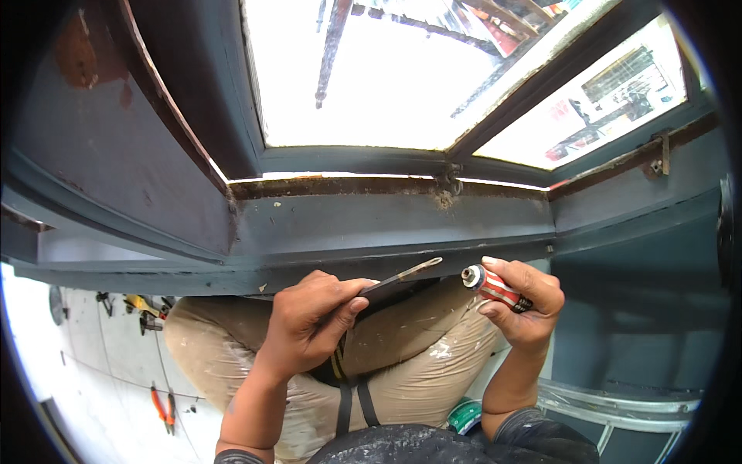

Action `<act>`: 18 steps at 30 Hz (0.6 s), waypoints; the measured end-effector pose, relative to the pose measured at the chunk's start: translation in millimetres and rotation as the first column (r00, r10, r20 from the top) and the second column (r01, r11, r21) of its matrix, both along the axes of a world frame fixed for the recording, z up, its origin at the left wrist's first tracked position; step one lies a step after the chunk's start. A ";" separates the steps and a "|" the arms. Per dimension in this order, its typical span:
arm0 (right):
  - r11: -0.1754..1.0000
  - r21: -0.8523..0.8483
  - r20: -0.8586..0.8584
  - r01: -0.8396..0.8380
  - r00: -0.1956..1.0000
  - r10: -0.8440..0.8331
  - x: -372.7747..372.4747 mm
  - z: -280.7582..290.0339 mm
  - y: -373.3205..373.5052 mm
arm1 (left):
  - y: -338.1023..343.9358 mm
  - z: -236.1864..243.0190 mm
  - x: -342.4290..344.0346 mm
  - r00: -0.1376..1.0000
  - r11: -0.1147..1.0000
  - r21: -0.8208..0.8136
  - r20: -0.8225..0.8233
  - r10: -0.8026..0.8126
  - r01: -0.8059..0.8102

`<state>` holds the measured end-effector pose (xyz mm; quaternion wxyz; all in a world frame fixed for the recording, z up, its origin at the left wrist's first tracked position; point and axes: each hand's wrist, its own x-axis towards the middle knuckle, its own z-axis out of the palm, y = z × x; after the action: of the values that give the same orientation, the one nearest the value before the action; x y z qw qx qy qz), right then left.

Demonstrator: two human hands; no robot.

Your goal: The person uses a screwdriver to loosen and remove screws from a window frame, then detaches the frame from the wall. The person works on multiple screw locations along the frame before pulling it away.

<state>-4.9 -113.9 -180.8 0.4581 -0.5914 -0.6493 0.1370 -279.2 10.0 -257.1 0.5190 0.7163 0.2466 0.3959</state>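
Left hand (313,323) curls tight round a slim metal rod (400,274); right hand (533,298) pinches a red-and-white handle (501,289), just right of the rod's looped tip!

The small handle (501,289) is red with white stripes and a black end. The thin tool (403,274) is dark grey, with brown near its tip. The person's tan pants (421,344) and black shirt (402,448) have white specks. The ledge (386,220) is blue-grey; the pliers (160,404) have orange-red handles.

The rod (402,276) is left of the cylinder (497,288), before the window (371,100).
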 end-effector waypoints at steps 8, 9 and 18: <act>0.978 -0.148 0.234 -0.147 0.956 0.179 -16.7 53.1 14.2 | 7.0 4.0 -24.2 0.999 0.972 0.232 -0.029 -0.035 0.041; 0.975 -0.156 0.248 -0.160 0.949 0.195 -18.7 56.0 15.1 | 7.0 6.2 -26.5 0.999 0.968 0.246 -0.028 -0.033 0.039; 0.955 -0.225 0.569 -0.193 0.769 0.290 -32.1 80.8 19.2 | 8.9 14.0 -38.6 0.990 0.910 0.407 -0.142 -0.025 0.082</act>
<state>-37.1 -94.7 -100.1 0.1621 -0.5491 -0.8183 0.0516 -317.8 19.0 -243.1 0.3492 0.8410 0.1723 0.3756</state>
